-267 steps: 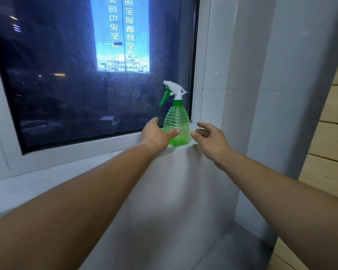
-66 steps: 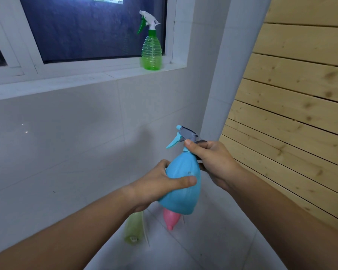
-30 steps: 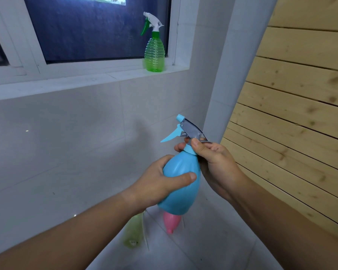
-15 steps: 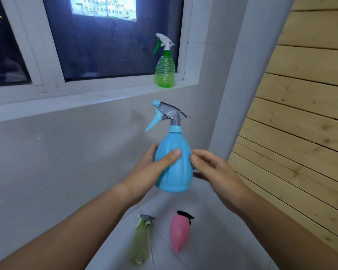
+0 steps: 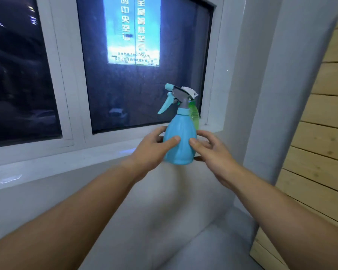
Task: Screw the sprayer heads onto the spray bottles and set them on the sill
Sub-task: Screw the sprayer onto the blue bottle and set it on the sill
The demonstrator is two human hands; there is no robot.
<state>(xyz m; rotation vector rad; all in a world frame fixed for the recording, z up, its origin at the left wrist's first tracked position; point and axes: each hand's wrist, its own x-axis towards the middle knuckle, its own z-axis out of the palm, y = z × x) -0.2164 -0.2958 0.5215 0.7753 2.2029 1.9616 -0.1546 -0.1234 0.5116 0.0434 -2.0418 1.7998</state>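
Note:
A blue spray bottle [image 5: 180, 139] with a grey and blue sprayer head [image 5: 177, 97] on its neck is held upright between both hands, level with the white window sill [image 5: 70, 158]. My left hand [image 5: 152, 149] grips its left side, thumb across the front. My right hand [image 5: 211, 151] holds its right side and base. Behind it on the sill stands a green spray bottle [image 5: 194, 114], mostly hidden, with its white sprayer top [image 5: 190, 91] showing.
A dark window [image 5: 141, 61] with white frames rises behind the sill. A white wall column [image 5: 265, 94] closes off the sill's right end, and wooden planks [image 5: 324, 133] lie further right. The sill stretches to the left.
I have raised the blue bottle up and forward to sill height, in front of the green bottle. The view has tilted up, so the pink and pale green bottles on the floor have dropped out of sight.

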